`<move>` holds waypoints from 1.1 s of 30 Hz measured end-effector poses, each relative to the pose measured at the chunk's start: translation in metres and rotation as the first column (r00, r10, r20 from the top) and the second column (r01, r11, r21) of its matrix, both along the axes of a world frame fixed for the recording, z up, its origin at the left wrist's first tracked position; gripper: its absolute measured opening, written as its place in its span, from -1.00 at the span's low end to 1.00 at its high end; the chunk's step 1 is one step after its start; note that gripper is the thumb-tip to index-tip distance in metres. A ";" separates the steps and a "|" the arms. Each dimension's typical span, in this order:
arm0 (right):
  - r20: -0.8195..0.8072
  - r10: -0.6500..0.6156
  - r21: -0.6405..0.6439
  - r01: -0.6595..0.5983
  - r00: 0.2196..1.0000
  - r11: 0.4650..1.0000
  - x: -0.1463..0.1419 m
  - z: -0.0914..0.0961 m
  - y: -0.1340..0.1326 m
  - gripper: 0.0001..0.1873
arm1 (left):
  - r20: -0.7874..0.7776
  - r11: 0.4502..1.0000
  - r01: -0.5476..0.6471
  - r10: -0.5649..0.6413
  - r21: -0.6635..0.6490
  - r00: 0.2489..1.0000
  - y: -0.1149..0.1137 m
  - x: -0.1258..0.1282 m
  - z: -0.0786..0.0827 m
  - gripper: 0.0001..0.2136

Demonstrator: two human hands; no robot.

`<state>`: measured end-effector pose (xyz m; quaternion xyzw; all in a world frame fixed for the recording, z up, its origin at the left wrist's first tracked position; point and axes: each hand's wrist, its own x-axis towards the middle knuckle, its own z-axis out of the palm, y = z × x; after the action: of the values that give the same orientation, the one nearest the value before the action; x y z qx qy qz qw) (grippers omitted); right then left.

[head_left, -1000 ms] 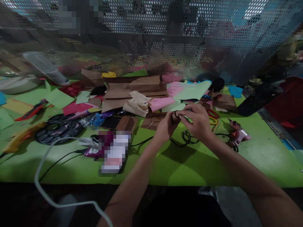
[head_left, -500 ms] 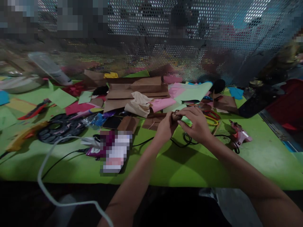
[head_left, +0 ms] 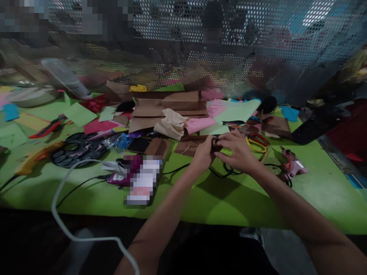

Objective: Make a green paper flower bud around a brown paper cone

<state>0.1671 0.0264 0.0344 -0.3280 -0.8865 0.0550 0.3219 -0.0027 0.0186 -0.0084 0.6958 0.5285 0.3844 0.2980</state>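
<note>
A small brown piece [head_left: 215,142] sits between both hands, toward three o'clock from my view's centre.
I see the left hand [head_left: 204,153] with fingers curled around it; on the right hand [head_left: 237,152], thumb and fingertips stand apart, contact unclear. I'd judge it light, papery and easily crushed, best pinched gently by its edges.

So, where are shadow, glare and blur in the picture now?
Head view: shadow on the green table below the left hand and right hand; head view: pale sheen at the table's right; head view: perforated panel partly blurred; head view: small dark piece between the hands unclear.
</note>
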 end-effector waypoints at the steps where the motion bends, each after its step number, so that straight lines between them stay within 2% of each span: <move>1: 0.030 -0.032 0.004 0.032 0.999 0.999 0.000 0.000 -0.001 -0.86 | 0.016 0.999 0.033 -0.033 0.009 0.999 0.001 0.000 -0.001 -0.72; 4: 0.042 -0.092 0.021 0.091 0.995 0.996 0.000 -0.001 -0.001 -0.82 | 0.095 0.996 0.086 -0.087 0.016 0.992 0.002 0.000 -0.002 -0.70; 9: -0.165 -0.103 0.011 0.107 0.981 0.994 0.005 -0.002 0.006 -0.82 | 0.228 0.996 0.074 -0.083 0.048 0.970 0.004 0.005 0.001 -0.73; 11: -0.195 -0.126 0.015 0.132 0.973 0.991 0.007 -0.002 0.008 -0.82 | 0.259 0.995 0.067 -0.084 0.072 0.962 0.005 0.007 0.003 -0.74; 18: -0.123 -0.171 0.107 0.184 0.978 0.977 0.005 -0.002 0.004 -0.88 | 0.387 0.997 0.070 -0.078 0.035 0.919 0.007 0.003 -0.005 -0.63; 22: -0.065 -0.170 0.140 0.178 0.983 0.974 0.003 -0.002 -0.001 -0.87 | 0.458 0.989 0.135 -0.146 0.057 0.877 0.009 0.000 -0.012 -0.59; 25: -0.042 -0.174 0.129 0.178 0.984 0.976 0.001 -0.001 -0.005 -0.83 | 0.388 0.991 0.111 -0.131 0.072 0.912 0.010 0.000 -0.014 -0.64; 29: 0.010 -0.175 0.118 0.173 0.985 0.978 -0.003 0.000 -0.008 -0.83 | 0.223 0.996 0.026 -0.044 0.082 0.974 0.008 -0.001 -0.009 -0.75; 33: 0.040 -0.145 0.103 0.141 0.989 0.985 -0.005 0.000 -0.009 -0.88 | 0.058 0.995 -0.019 0.013 0.100 0.998 0.004 -0.002 -0.006 -0.77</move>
<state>0.1618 0.0173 0.0342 -0.3755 -0.8696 -0.0204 0.3199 -0.0047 0.0225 -0.0140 0.6943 0.5052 0.4327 0.2747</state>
